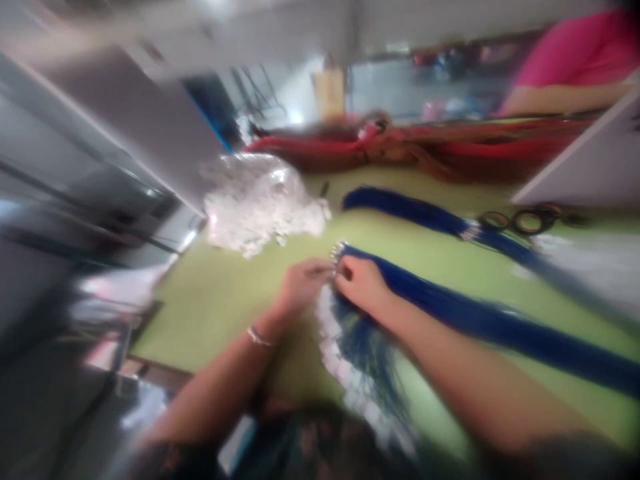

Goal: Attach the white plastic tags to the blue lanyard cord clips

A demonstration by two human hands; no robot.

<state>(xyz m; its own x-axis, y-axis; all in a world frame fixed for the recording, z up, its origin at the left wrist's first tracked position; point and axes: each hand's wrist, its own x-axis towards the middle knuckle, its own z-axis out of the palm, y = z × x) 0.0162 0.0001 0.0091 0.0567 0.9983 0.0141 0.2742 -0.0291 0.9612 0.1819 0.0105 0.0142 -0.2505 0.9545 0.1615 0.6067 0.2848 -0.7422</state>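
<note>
My left hand (300,285) is closed, thumb and fingers pinched at the end of a blue wire bundle (450,313). What sits in that pinch is too small and blurred to name. Meeting it fingertip to fingertip, my right hand (364,283) lies over the bundle, its fingers closed on a blue wire near the tip. Small shiny wire ends (339,249) show just beyond the fingers. Below my hands, a curved row of white connectors (345,373) hangs on more blue wires (375,353) toward my lap.
A clear plastic bag (265,200) of white pieces lies at the table's back left. A second blue wire bundle (410,208) lies behind, near black tape rolls (533,220). Red and brown wires (425,147) cross the far side. A person in a pink sleeve (575,53) is back right.
</note>
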